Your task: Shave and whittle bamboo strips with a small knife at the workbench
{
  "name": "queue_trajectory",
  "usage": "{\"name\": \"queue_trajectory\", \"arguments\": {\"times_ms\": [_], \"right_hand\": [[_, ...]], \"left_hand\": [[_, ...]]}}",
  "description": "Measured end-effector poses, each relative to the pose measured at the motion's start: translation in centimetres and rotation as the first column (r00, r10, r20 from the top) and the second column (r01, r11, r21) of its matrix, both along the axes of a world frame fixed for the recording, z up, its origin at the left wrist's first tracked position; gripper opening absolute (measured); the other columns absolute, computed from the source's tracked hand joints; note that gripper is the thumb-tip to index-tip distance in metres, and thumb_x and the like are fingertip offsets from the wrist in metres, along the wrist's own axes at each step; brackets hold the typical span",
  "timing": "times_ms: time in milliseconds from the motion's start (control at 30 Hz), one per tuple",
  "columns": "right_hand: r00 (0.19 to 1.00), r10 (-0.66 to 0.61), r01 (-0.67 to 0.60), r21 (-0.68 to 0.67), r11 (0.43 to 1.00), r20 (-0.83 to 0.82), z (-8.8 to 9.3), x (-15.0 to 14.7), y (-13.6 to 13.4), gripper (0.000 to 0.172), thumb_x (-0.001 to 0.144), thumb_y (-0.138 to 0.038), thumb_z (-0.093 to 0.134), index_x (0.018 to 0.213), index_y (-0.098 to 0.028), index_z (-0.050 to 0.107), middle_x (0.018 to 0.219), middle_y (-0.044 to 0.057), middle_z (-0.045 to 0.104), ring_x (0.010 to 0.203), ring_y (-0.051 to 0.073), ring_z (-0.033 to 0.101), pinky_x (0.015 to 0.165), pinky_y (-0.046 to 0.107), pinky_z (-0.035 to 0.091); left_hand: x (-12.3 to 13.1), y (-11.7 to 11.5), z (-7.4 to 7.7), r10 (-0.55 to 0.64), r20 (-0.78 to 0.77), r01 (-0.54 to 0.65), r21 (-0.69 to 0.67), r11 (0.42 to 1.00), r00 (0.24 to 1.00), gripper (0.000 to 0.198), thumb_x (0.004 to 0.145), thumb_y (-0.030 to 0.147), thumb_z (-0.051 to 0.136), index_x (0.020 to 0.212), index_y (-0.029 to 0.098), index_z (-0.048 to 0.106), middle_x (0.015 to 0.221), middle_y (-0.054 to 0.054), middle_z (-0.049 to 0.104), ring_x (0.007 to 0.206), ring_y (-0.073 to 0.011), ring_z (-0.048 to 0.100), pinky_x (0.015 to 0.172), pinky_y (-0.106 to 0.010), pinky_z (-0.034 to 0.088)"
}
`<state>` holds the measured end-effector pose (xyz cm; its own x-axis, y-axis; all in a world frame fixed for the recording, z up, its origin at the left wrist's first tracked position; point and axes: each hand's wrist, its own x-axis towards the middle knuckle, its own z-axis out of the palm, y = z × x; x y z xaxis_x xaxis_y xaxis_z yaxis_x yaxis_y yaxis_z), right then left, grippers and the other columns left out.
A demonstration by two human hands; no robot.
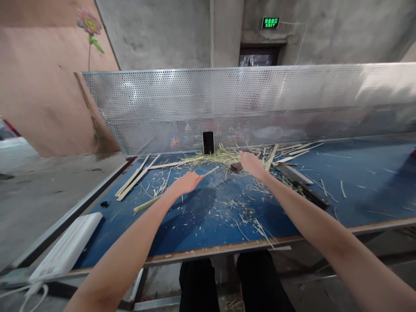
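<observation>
My left hand (188, 182) is closed around a thin, pale bamboo strip (211, 171), whose free end points right and slightly up over the blue table. A thicker pale strip (146, 205) shows behind my left forearm; I cannot tell whether it is the same piece. My right hand (251, 164) is closed farther back, by the pile of shavings (221, 157). A small brown piece (235, 167) lies at its left side. Whatever the right fingers hold is too small to make out. Right of that hand lies a broad-bladed knife (294, 174) with a dark handle.
The blue table (367, 190) is strewn with shavings. A phone (208, 142) stands against the perforated metal screen (182, 95). Long strips (133, 180) lie at the left and others at the back right. A white power strip (66, 247) sits on the front left corner.
</observation>
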<state>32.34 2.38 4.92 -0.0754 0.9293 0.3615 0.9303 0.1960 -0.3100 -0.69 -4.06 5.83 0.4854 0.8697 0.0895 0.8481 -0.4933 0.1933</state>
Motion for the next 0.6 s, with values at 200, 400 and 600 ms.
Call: {"name": "queue_trajectory", "arguments": {"times_ms": [200, 400, 600], "right_hand": [[0.928, 0.253, -0.249, 0.049, 0.967, -0.275, -1.1, -3.3, -0.6, 0.042, 0.109, -0.049, 0.046, 0.094, -0.016, 0.067, 0.078, 0.006, 0.066, 0.068, 0.018, 0.058, 0.065, 0.029, 0.041], [0.797, 0.390, -0.416, 0.050, 0.908, -0.462, -1.4, -4.6, -1.6, 0.039, 0.096, -0.054, 0.064, 0.097, -0.016, 0.075, 0.061, -0.004, 0.044, 0.056, 0.013, 0.035, 0.057, 0.029, 0.031], [0.750, 0.440, -0.469, 0.071, 0.880, -0.494, -1.4, -4.8, -2.2, 0.036, 0.091, -0.052, 0.071, 0.093, -0.016, 0.078, 0.060, -0.003, 0.042, 0.056, 0.012, 0.034, 0.057, 0.030, 0.027]], "left_hand": [[0.4, -0.9, 1.2, 0.007, -0.074, -0.011, -0.056, 0.998, 0.997, 0.061, 0.109, 0.050, 0.026, 0.072, 0.021, 0.065, 0.061, -0.007, 0.055, 0.061, -0.0227, 0.054, 0.066, -0.035, 0.038], [0.8, -1.4, 1.8, 0.010, -0.052, -0.013, -0.059, 0.998, 0.999, 0.056, 0.109, 0.048, 0.029, 0.064, 0.022, 0.047, 0.060, -0.004, 0.050, 0.060, -0.0194, 0.047, 0.064, -0.033, 0.035], [0.8, -1.6, 1.9, 0.020, -0.033, -0.023, -0.106, 0.994, 0.999, 0.056, 0.110, 0.051, 0.028, 0.067, 0.022, 0.049, 0.058, -0.003, 0.045, 0.056, -0.0180, 0.041, 0.061, -0.033, 0.031]]}}
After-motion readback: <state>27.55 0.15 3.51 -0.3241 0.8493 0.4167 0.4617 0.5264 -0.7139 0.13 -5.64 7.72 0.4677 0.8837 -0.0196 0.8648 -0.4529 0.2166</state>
